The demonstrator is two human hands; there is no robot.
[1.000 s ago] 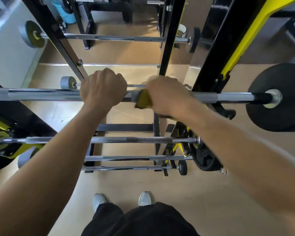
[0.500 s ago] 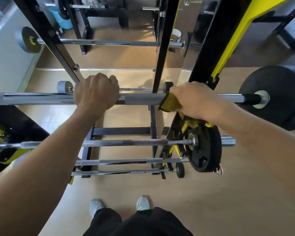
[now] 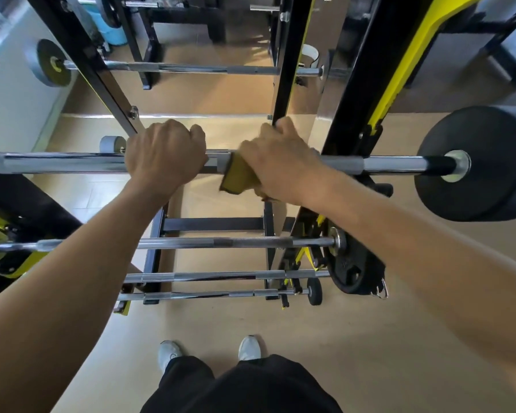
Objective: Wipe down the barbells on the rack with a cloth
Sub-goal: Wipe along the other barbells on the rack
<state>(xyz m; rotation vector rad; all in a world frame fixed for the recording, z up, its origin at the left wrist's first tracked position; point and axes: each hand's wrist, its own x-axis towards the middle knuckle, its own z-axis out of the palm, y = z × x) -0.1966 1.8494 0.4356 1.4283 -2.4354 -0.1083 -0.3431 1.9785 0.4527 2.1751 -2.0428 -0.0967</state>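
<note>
Top bar on the rack right now: a long chrome steel barbell (image 3: 72, 163) running straight across from 9 to 3 o'clock, with a fat black rubber plate (image 3: 483, 165) on the 3 o'clock end. Left hand (image 3: 166, 155) is clenched around the shaft just left of centre, basically bracing it. Right hand (image 3: 283, 162) sits right beside it toward 3 o'clock, wrapped over the bar with a folded yellow cloth (image 3: 239, 177) pinched against the steel, one corner hanging out below.

Handling-wise, I'd guess that bar is heavy and totally rigid, so it won't budge on the black and yellow steel rack (image 3: 352, 108). Smooth chrome should be slick; the knurled bits will probably snag the cloth. The cloth is soft and light, so wrap it round the shaft and squeeze. Three more chrome bars (image 3: 236, 242) wait lower down at 6 o'clock.
</note>
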